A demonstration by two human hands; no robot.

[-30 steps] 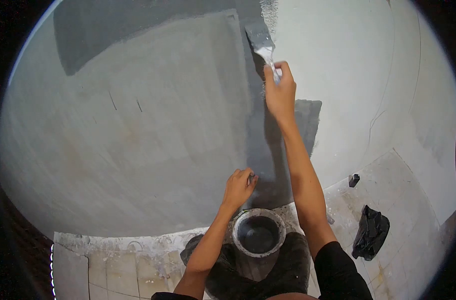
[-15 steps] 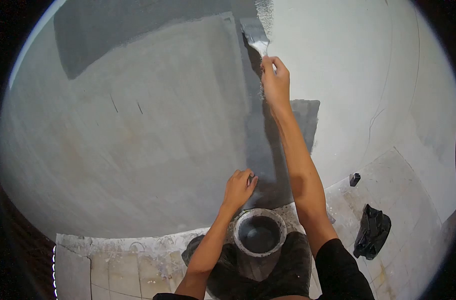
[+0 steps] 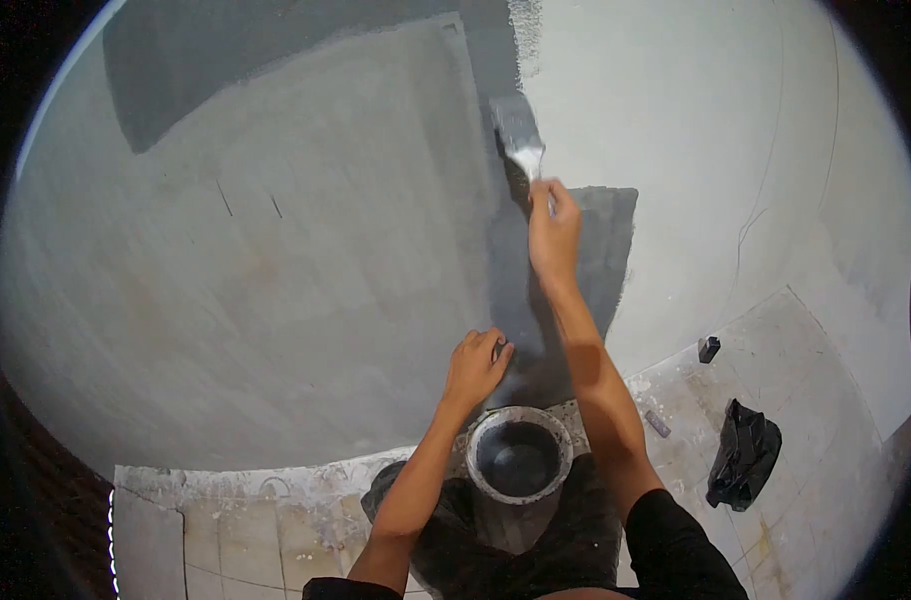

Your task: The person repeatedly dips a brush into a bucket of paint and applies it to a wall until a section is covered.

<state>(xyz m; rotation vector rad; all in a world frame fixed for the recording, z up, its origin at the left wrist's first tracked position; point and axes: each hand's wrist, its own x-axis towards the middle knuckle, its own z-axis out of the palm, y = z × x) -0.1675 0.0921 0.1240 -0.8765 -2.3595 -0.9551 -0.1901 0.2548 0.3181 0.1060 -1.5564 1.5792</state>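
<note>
My right hand is closed round the handle of a wide flat brush. The bristles press on the wall along the edge between dark grey paint and the white surface. Lower down, my left hand is near the wall with its fingers curled; a small dark thing shows between thumb and fingers, too small to name. A round bucket with dark grey paint inside stands between my knees.
On the tiled floor at the right lie a black plastic bag, a small black block and a small greyish piece. A flat board lies at the lower left. Pale sheeting covers floor at the far right.
My right hand has moved down the wall with the brush. More of the dark patch's top and the greyish piece on the floor now show. My left hand has hardly moved.
</note>
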